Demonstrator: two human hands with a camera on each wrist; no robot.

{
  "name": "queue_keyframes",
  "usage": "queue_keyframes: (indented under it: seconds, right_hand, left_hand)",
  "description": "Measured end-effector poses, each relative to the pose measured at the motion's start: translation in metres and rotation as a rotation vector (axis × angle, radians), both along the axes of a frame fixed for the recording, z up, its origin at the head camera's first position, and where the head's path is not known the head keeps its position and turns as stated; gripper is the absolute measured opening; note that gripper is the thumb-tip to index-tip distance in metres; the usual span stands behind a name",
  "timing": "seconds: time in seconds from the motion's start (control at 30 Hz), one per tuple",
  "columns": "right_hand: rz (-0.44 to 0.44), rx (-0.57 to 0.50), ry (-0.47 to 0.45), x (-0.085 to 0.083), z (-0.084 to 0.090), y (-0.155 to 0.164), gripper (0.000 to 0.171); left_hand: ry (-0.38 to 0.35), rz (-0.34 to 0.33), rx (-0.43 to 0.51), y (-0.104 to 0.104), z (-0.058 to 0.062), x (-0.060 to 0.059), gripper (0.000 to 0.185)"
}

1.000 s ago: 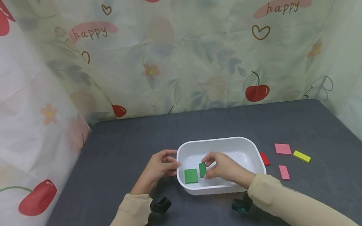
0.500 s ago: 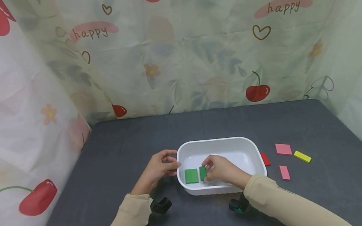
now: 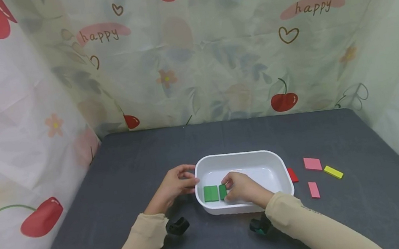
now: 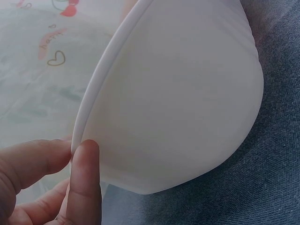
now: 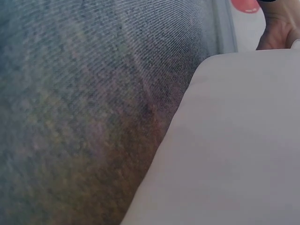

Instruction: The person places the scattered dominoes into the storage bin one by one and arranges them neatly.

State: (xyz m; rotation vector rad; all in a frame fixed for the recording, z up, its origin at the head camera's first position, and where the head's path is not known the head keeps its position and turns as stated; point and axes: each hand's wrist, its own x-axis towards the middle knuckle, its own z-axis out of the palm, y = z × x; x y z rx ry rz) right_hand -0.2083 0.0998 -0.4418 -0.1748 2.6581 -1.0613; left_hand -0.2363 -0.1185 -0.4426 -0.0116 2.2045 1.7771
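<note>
Left hand (image 3: 171, 186) pinches the left rim of the white tub (image 3: 240, 155), thumb and finger closed on the edge; the left wrist view shows this close up. Right hand (image 3: 240, 186) is inside the tub, fingers curled on the narrow green block (image 3: 222, 192), which sits low at the tub floor just beside the square green block (image 3: 211, 193). Tub stands on the grey tabletop (image 3: 114, 174). Right of the tub: red block (image 3: 292, 175) touching its wall, two pink blocks (image 3: 312, 164), yellow block (image 3: 333, 172).
</note>
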Motion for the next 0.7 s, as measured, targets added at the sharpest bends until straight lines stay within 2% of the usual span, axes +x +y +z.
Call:
queue_keyframes:
  seconds: [0.7]
  right_hand:
    - [0.026, 0.064, 0.011, -0.0036, -0.0049, -0.0028, 0.042]
  left_hand:
    - [0.015, -0.016, -0.011, 0.0000, 0.0019, 0.0007, 0.050]
